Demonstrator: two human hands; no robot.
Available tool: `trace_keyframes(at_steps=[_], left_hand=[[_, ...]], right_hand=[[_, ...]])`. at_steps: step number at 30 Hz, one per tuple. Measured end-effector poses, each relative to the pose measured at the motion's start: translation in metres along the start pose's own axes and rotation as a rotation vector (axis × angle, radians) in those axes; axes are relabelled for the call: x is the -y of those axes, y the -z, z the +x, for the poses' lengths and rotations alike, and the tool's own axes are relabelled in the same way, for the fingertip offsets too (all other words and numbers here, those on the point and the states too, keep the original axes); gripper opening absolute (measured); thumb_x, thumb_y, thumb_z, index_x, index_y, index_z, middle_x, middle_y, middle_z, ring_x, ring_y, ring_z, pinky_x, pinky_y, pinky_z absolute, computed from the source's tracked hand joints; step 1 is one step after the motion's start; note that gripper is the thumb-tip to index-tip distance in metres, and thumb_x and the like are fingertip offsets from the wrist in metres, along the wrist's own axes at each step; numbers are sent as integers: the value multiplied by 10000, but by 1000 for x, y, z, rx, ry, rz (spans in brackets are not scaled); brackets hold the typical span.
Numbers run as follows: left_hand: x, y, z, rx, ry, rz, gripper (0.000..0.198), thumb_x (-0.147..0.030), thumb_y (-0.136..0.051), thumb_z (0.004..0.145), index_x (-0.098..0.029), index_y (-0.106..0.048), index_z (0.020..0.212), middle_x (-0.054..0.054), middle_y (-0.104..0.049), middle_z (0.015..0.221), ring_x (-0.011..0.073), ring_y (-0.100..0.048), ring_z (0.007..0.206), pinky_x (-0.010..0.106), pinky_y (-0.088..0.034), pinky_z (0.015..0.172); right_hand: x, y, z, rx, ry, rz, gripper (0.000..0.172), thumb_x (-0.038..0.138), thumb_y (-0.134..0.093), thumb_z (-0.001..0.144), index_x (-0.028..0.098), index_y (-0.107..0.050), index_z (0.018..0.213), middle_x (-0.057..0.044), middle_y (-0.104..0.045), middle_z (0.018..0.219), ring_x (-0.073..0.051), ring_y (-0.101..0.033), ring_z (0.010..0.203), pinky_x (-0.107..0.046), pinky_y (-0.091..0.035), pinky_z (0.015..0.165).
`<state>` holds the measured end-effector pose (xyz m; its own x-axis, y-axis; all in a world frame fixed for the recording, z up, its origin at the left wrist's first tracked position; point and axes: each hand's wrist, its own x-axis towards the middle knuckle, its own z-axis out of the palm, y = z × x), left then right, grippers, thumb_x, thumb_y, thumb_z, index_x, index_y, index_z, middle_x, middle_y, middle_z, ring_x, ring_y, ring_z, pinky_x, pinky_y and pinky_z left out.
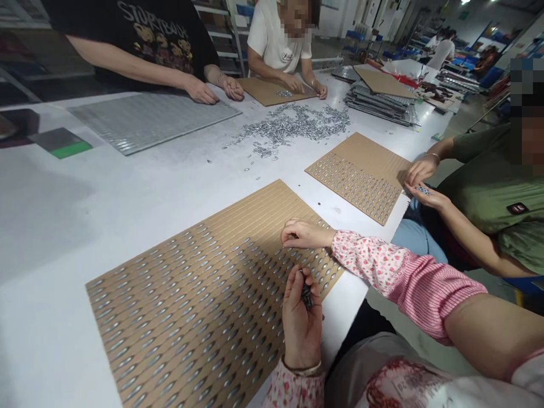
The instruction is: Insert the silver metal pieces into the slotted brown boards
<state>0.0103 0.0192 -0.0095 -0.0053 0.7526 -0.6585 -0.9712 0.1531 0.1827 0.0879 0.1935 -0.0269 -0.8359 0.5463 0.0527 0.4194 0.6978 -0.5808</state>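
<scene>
The left hand point(301, 320) curls its fingers around a pinch of small metal pieces point(306, 296); just beyond that grip, the right hand point(306, 234) lies open on a slotted cardboard board point(255, 226). Farther off, loose pieces point(289, 127) scatter across the white table point(51, 226), and a co-worker's black T-shirt point(144, 39) reads roughly "STORYBOOK".

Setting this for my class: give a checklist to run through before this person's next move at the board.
Left hand cupped, holding small dark metal pieces: ok.
Right hand resting on the tan slotted cardboard board: ok.
Narrow silver pieces filling the board's near rows: ok.
Every piece fully seated: cannot tell.
Loose silver pile on the white table beyond the board: ok.
</scene>
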Motion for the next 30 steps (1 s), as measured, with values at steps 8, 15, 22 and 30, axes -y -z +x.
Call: trace_keyframes(at_steps=[8, 15, 22, 30], left_hand=[[-2, -2, 0, -43, -16, -27, 91, -98, -579, 874, -142, -659, 878, -3, -592, 792, 37, -540, 607, 116, -462, 517], [-2, -3, 3, -37, -12, -58, 170, -135, -503, 931, -124, -655, 855, -13, -575, 738, 24, -522, 564, 105, -437, 487], [-1, -7, 1, -36, 1, -25, 199, -135, -500, 929, -131, -678, 842, -7, -609, 694, 35, -562, 541, 105, -465, 477], [-7, -12, -7, -114, 119, -6, 230, -88, -449, 931, -146, -667, 978, 34, -692, 804, 68, -658, 644, 118, -529, 544]], right_hand=[[6, -3, 4, -6, -42, -55, 85, 155, -661, 806, 149, -597, 751, -3, -556, 736, -141, -490, 768, -262, -374, 780], [26, 15, -27, 15, 45, 370, 152, 288, -642, 852, 143, -660, 895, -37, -637, 868, -128, -568, 814, -239, -440, 752], [35, 15, -47, 65, -76, 583, 245, 387, -646, 841, 143, -660, 857, -17, -659, 823, -110, -589, 750, -226, -459, 721], [-12, 11, -27, -278, -318, 209, 142, 279, -694, 810, 149, -680, 755, -7, -661, 797, -122, -555, 804, -290, -388, 860]])
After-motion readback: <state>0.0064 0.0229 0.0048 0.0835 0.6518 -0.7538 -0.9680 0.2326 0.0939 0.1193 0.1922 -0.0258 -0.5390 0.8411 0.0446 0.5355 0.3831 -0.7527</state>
